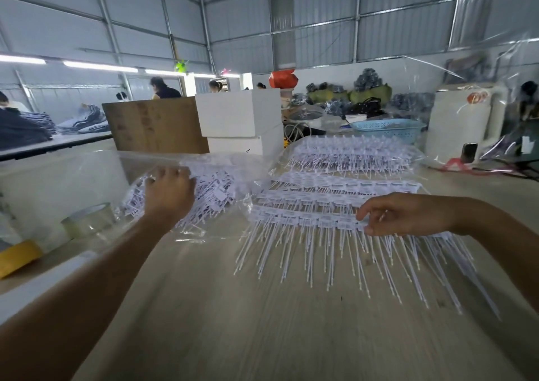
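Note:
White plastic seal ties with flat tag heads and long thin tails lie in rows on the wooden table (262, 322). My right hand (408, 214) pinches the right end of the nearest row of ties (306, 223), thumb below and fingers above the tag heads. My left hand (169, 191) reaches into a clear plastic bag (221, 229) holding a loose heap of ties (215, 188), its fingers curled down onto the heap. More rows of ties (350, 153) lie behind on clear plastic.
A roll of clear tape (87, 220) and a yellow tape roll (17, 258) sit at the left. Behind stand a brown cardboard box (154, 126), white boxes (239, 115), a blue basket (388, 128) and a white bag (460, 124). People work at far tables.

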### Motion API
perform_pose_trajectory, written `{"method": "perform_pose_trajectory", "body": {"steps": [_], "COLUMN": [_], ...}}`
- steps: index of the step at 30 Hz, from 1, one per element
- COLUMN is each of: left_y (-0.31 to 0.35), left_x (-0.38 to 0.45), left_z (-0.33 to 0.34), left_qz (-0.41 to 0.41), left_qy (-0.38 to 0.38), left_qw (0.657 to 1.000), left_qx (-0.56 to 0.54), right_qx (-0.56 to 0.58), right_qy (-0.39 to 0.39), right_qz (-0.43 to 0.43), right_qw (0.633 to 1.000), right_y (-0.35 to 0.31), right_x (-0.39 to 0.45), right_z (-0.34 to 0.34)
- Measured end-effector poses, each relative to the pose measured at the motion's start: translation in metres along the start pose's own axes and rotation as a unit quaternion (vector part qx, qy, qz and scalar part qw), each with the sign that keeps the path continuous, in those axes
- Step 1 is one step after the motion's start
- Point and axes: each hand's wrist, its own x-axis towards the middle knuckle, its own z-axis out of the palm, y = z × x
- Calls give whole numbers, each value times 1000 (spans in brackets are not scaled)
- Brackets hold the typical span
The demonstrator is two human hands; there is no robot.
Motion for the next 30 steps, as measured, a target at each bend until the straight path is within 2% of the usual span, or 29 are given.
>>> {"method": "perform_pose_trajectory", "body": {"steps": [2, 4, 7, 9, 12, 16, 19, 22, 24, 26, 30], "left_y": [14, 34, 65, 80, 92, 91, 91, 90, 81, 70, 55], "left_x": [-25, -48, -53, -44, -34, -19, -9, -2, 4, 13, 30], "left_z": [-10, -18, -18, -18, -29, -54, -69, -76, -79, -83, -90], "left_qz": [118, 163, 85, 45, 11, -43, -28, -10, 21, 54, 88], "left_qy": [72, 53, -56, -97, -73, -55, -48, -102, -124, -99, -3], "left_qw": [989, 981, 986, 981, 976, 937, 919, 893, 922, 958, 952], "left_qx": [-47, -92, -132, -164, -206, -344, -391, -438, -366, -264, -295], "right_qx": [-18, -71, -121, -137, -157, -182, -180, -177, -166, -161, -166], "right_qy": [12, 36, 54, 51, 81, 136, 148, 160, 163, 166, 179], "right_qz": [0, 2, 14, 23, 32, 28, 21, 9, 8, 9, 7], "right_qw": [1000, 997, 991, 989, 984, 974, 972, 971, 973, 973, 970], "right_y": [0, 2, 11, 20, 31, 41, 48, 51, 53, 53, 53], "right_x": [6, 15, 23, 24, 25, 31, 33, 34, 34, 35, 36], "right_z": [5, 12, 21, 24, 28, 28, 28, 30, 30, 31, 33]}}
